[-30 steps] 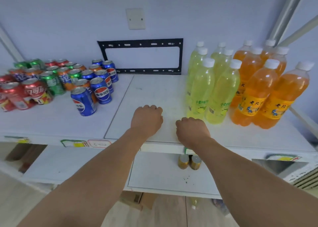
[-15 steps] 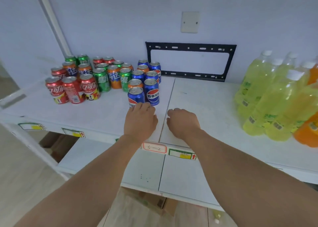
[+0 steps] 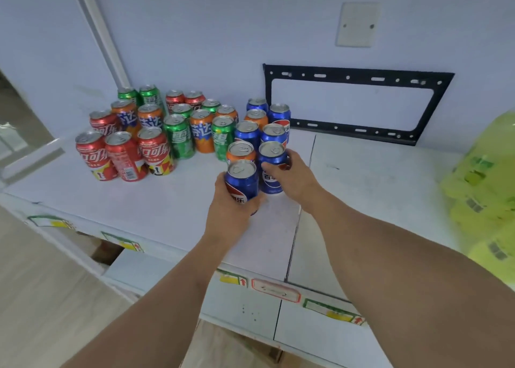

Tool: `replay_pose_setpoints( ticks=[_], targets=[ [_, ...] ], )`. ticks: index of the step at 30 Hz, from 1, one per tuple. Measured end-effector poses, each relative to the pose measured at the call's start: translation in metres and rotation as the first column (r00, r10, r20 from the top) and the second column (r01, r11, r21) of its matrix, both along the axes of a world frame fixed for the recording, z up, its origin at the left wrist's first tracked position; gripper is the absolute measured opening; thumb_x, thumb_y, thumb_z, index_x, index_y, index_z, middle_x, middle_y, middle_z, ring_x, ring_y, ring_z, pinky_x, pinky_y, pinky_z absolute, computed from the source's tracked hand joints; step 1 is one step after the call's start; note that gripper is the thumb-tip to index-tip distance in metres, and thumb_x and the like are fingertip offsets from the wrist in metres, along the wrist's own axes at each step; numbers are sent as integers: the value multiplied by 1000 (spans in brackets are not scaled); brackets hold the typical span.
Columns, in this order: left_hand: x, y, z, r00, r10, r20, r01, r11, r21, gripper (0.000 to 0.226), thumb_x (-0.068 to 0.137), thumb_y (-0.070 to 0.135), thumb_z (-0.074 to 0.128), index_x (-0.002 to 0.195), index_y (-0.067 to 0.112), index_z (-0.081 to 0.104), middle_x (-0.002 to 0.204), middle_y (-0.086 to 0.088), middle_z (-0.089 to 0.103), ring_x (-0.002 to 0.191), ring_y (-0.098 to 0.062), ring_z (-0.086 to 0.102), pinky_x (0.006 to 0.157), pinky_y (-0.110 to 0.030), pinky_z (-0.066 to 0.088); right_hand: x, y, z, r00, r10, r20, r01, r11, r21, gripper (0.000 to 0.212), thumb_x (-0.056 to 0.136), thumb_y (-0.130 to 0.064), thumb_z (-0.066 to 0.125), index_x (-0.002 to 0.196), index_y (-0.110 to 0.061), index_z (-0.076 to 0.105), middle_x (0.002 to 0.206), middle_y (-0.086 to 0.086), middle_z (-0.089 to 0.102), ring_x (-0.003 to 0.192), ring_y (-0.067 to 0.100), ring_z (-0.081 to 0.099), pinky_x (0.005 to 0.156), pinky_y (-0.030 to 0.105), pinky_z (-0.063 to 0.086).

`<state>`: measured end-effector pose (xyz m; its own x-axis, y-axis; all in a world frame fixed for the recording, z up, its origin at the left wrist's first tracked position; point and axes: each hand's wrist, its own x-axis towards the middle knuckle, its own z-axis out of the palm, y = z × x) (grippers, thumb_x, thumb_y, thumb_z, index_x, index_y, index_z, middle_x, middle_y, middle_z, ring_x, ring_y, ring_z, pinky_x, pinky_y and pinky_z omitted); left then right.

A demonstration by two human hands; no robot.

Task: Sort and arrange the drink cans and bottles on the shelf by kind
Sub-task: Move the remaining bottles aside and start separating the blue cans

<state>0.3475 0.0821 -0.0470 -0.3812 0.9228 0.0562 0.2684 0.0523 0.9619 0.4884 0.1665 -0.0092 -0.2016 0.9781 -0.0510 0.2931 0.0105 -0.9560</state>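
On the white shelf (image 3: 167,206) stands a mixed cluster of cans: red cola cans (image 3: 92,155) at the front left, green cans (image 3: 178,136) and orange cans (image 3: 202,133) in the middle, blue cans (image 3: 274,133) on the right. My left hand (image 3: 231,211) grips the nearest blue can (image 3: 242,182) from the front. My right hand (image 3: 295,178) grips a second blue can (image 3: 272,167) beside it, fingers curled round its right side. An orange can (image 3: 241,151) stands just behind the left one. Yellow-green bottles (image 3: 485,189) blur at the right edge.
A black metal bracket (image 3: 354,102) is fixed to the wall behind the shelf's right half. A white post (image 3: 97,30) rises at the back left. Price labels (image 3: 276,293) line the shelf's front edge, with a lower shelf (image 3: 242,312) beneath.
The view swung left toward the cans. Both hands moved forward from the bare shelf front and each took hold of a blue can.
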Motion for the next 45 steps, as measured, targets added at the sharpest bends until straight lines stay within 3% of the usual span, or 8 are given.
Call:
replay_pose_setpoints(
  ticks=[3,9,15,22,30,39,42,45],
  targets=[
    [-3,5,-2,1000,2,11,-2,1000,-1,72,67,26,89,126,28,47,118,12,63,104,-11,63,78,-18,46,-2,7,-14,1000,-3,-17,3,1000,-25,62,79,-32,80,132,-26,47,125,-2,62,111,19,61,100,41,49],
    [11,2,2,997,-82,6,82,996,-25,78,66,36,88,133,30,48,120,11,64,109,-14,62,95,-35,53,15,5,-12,986,-146,-83,143,989,-47,63,77,-34,81,132,-26,50,114,-9,62,105,12,62,90,30,52],
    [55,21,18,943,-332,8,332,943,28,66,66,32,89,121,34,52,109,18,65,102,-4,63,88,-24,51,71,-4,3,932,-361,-35,361,933,-14,54,80,-36,78,127,-23,54,114,-5,65,100,13,63,80,24,50],
    [110,57,27,883,-460,-93,457,888,-48,60,73,33,85,119,29,46,106,14,57,97,-7,57,83,-19,45,147,2,6,863,-504,-17,504,864,-5,54,80,-33,79,126,-23,53,116,-2,64,103,17,61,80,27,49],
    [161,102,21,873,-463,-153,454,886,-91,68,75,31,84,130,24,47,111,12,54,102,-9,53,85,-22,43,206,36,-11,840,-543,-18,543,840,-17,68,77,-28,82,136,-22,49,124,-2,62,111,19,60,97,35,50],
    [175,134,12,898,-382,-217,361,923,-129,74,71,39,85,133,22,49,113,9,57,108,-15,57,90,-28,48,222,68,-21,859,-511,-26,511,859,-9,72,76,-32,83,138,-22,47,124,-3,61,112,18,59,97,33,50],
    [176,144,12,899,-395,-191,378,918,-123,74,70,36,87,132,22,49,111,10,57,105,-14,57,86,-25,46,222,65,-21,872,-487,44,488,872,-29,69,79,-33,80,137,-19,46,123,-3,60,111,18,59,94,30,47],
    [180,153,16,880,-430,-203,410,902,-133,77,71,34,86,136,20,46,116,9,56,107,-13,55,89,-26,46,216,54,-26,810,-486,329,510,860,13,53,83,-35,73,128,-16,52,120,1,62,102,21,59,84,30,45]
  ],
)
